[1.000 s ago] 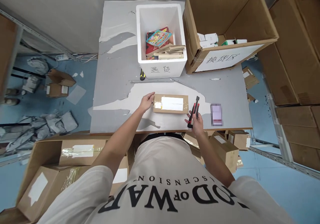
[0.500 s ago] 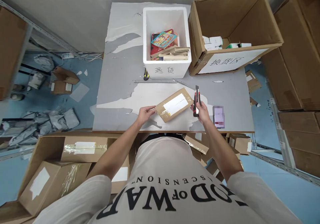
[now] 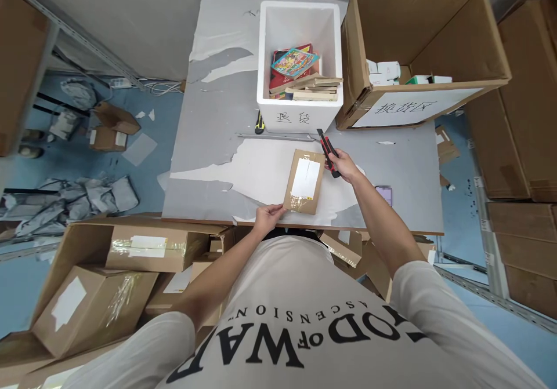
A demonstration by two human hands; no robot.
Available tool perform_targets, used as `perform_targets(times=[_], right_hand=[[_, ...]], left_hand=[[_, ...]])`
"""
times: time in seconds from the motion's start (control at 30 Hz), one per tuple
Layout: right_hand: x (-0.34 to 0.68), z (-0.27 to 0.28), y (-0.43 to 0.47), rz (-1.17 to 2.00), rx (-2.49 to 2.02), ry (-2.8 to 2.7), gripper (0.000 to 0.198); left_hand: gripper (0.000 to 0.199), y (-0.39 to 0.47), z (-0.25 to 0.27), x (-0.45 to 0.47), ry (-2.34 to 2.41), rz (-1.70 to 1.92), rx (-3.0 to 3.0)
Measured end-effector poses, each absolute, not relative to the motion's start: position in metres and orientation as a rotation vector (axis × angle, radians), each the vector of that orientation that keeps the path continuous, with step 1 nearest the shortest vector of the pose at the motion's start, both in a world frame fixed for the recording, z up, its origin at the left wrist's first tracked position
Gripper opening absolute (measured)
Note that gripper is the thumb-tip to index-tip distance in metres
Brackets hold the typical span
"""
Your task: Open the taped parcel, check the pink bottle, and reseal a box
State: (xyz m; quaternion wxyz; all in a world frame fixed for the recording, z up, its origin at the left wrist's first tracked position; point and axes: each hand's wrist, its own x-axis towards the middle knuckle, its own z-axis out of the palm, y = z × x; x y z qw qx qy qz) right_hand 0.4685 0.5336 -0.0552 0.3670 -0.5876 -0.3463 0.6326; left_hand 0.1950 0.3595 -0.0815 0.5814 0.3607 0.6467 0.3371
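The small cardboard parcel (image 3: pixel 304 181) lies flat on the counter (image 3: pixel 209 145) just right of the frame's centre, its long axis running nearly up and down the picture, the top end leaning slightly right. A white label sits on its upper face, lined up the same way, with clear tape across the lower end.

The left hand (image 3: pixel 268 217) takes the parcel's lower left corner, its grip pinching that corner at the counter's near edge. The right hand (image 3: pixel 344 165) is at the parcel's upper right corner, its grip closed around a red and black utility knife (image 3: pixel 328 152); the knife points up and left, its tip just above the parcel's top edge.

Above, a white foam box (image 3: pixel 300 111) holds books, and a large open carton (image 3: pixel 418 108) with a white sign stands to its right. A phone (image 3: pixel 384 194) lies right of the right forearm. The counter's grey surface is peeled to white in patches. Taped cartons (image 3: pixel 143 250) are stacked at lower left, and grey bags (image 3: pixel 78 200) lie on the blue floor at left.
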Motion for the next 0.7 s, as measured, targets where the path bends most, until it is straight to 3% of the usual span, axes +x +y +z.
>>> perform_targets(times=[0.3,0.53,0.7], right_hand=[[0.477,-0.047,0.455,1.300,-1.546,-0.842,0.041],[0.431,-0.029,0.324,1.537,-1.484,-0.246,0.046],[0.401,-0.034,0.308,1.538,-1.449,-0.089,0.048]], left_hand=[[0.057,0.410,-0.067,0.175,1.605,0.614,1.206],[0.055,0.552,-0.075,0.203,1.280,0.742,1.327],[0.052,0.578,-0.086,0.216,1.085,0.608,1.141]])
